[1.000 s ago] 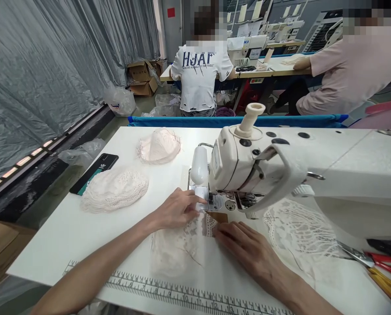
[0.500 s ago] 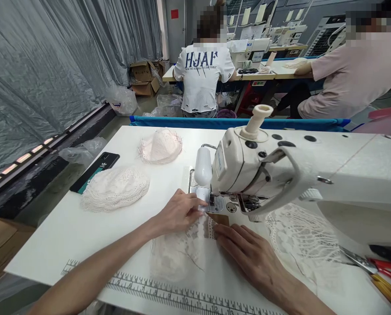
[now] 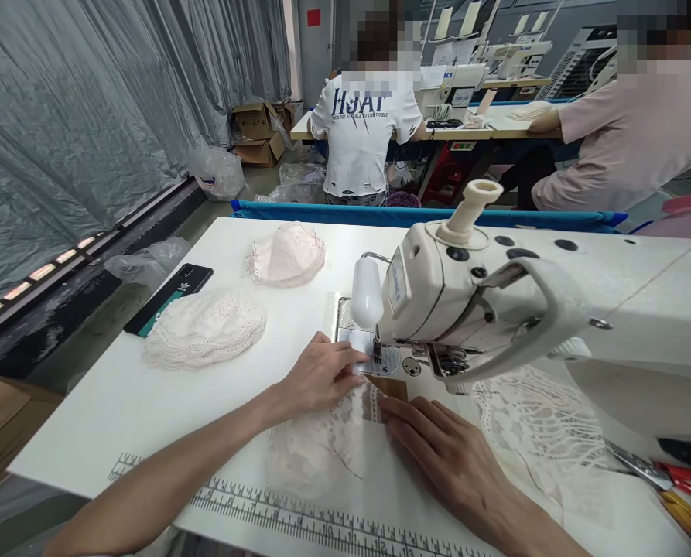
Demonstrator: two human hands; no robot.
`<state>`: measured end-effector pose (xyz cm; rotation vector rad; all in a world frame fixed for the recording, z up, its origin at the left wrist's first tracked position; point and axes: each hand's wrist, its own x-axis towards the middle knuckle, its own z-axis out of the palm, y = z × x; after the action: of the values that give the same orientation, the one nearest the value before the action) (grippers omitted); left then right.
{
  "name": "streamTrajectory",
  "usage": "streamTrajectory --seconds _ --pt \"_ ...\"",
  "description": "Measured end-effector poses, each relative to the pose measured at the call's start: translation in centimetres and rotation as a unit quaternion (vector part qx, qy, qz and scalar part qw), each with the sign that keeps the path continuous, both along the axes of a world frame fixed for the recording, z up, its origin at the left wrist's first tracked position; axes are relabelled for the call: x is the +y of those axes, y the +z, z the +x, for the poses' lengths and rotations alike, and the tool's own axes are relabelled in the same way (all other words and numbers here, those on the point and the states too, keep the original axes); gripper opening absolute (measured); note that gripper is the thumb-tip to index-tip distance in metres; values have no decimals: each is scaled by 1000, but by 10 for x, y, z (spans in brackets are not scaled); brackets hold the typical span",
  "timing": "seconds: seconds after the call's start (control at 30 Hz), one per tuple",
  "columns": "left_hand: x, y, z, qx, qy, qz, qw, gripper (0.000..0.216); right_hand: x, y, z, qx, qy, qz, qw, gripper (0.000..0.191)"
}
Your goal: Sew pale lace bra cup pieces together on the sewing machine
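A sheer white lace piece [image 3: 307, 460] lies on the white table in front of the sewing machine [image 3: 426, 282], a loose dark thread trailing over it. With fingers bent and thumb tucked in, my left hand [image 3: 320, 375] grips its far end, fingertips beside the presser foot [image 3: 378, 353]. My right hand [image 3: 443, 445] has its fingers together on the lace's scalloped right edge; the fingertips' underside is hidden. Just beyond them, a brown flat piece [image 3: 395, 388] rests by the metal needle plate [image 3: 390, 362].
Left are stacked white lace pieces [image 3: 206, 329], a phone [image 3: 174, 294] and a pale pink cup [image 3: 287, 255]. More lace [image 3: 539, 414] lies under the machine arm, near scissors [image 3: 641, 466]. A printed ruler [image 3: 299, 522] runs along the front. Two people sit beyond the blue-edged table.
The view has shifted slightly, so the machine appears a little farther right. Both hands stay at nearly the same place on the lace.
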<state>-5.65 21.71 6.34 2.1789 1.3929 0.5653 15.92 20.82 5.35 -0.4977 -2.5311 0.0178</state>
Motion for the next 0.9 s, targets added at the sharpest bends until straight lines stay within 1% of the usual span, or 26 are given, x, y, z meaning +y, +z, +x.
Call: streamTrajectory --seconds 0.33,0.43,0.5,0.53,0.57,0.63,0.67,0.7,0.73,0.8,0.83,0.9 --pt "0 -3 -2 6 -3 7 1000 23 -3 -6 2 -22 -16 25 999 24" --pt "1 -5 -3 26 -6 32 999 24 -4 -6 1 -27 -23 36 999 27" --pt "2 -7 -3 67 12 83 994 21 -5 -6 -1 -30 -27 50 998 29" --pt "2 -6 -2 98 36 123 987 19 -6 -5 -1 -32 -31 56 997 29" --pt "2 -5 -2 131 68 170 974 20 -6 -5 -2 -33 -36 63 997 29" --pt "-3 -2 3 177 122 269 939 33 -7 -5 -4 -30 -47 76 996 30" --pt "-7 1 6 185 128 304 926 38 -8 -5 -5 -29 -52 81 995 30" --pt "-12 2 10 187 114 322 921 41 -8 -5 -5 -29 -55 84 995 31" --pt "-18 3 14 188 88 320 924 39 -9 -6 -6 -30 -57 83 994 31" --pt "-30 4 21 207 32 276 938 31 -9 -6 -6 -24 -64 73 995 28" --pt "-34 3 23 219 18 252 942 28 -9 -6 -6 -19 -68 64 995 27" --pt "-35 2 24 232 13 220 947 23 -9 -7 -6 -13 -73 45 996 27"
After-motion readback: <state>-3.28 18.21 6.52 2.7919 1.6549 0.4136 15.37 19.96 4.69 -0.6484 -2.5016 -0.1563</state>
